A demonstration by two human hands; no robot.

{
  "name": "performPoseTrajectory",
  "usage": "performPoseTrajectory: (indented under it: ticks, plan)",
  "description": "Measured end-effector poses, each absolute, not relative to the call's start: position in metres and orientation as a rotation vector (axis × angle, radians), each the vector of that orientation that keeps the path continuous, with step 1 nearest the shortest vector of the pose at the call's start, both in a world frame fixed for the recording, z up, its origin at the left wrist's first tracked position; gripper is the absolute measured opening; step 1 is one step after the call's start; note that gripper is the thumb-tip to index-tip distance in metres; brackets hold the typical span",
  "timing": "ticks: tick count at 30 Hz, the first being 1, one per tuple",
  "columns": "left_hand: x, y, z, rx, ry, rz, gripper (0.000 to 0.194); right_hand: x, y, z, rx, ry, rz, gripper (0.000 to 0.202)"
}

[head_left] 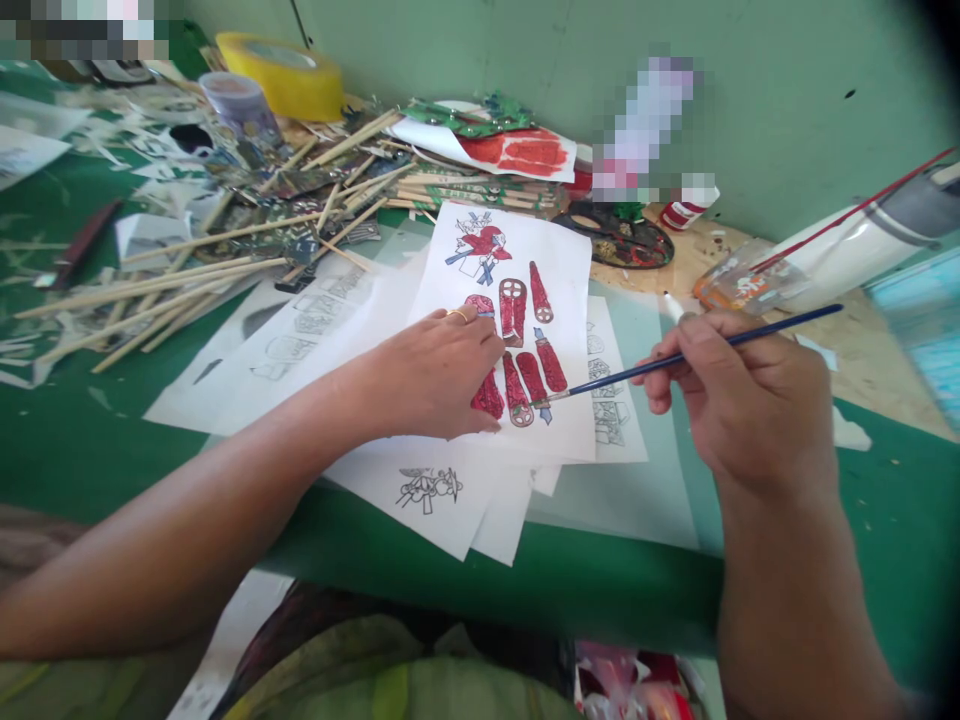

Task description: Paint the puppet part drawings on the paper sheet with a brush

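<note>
My left hand [435, 375] lies palm down on a white sheet [562, 250] printed with figures painted dark red and blue, its fingers spread over some of them. A ring is on one finger. Between the fingers of my right hand [739, 390] is a thin dark blue paintbrush [630, 372], slanting down to the left. Its tip is at the lower end of a red painted shape [517, 385]. A small white marker-like tip [673, 306] also sticks out beside my right thumb. Under the sheet are more papers with black outline drawings [429, 487].
Thin wooden sticks [180, 300] and paper scraps fill the left. Behind are a yellow tape roll [289, 85], a purple-lidded jar [238, 105], a dark paint palette [619, 240] and a small red bottle [686, 205]. At right lies a clear cup [750, 280] near a white cylinder [840, 240].
</note>
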State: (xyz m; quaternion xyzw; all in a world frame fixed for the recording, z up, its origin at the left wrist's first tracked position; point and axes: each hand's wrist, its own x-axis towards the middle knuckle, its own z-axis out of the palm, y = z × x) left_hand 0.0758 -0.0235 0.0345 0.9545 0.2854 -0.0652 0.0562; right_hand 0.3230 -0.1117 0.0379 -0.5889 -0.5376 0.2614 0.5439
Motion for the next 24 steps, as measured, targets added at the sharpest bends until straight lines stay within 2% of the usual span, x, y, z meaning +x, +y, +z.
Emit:
performPoseTrajectory:
  ticks: [11, 24]
  plan:
    - [0.076, -0.021, 0.031, 2.899, 0.887, -0.214, 0.066, 0.315, -0.113, 0.042, -1.452, -1.313, 0.66, 0.028]
    - [0.076, -0.023, 0.037, 2.869, 0.856, -0.209, 0.059, 0.313, -0.113, 0.046, -1.51, -1.361, 0.635, 0.033]
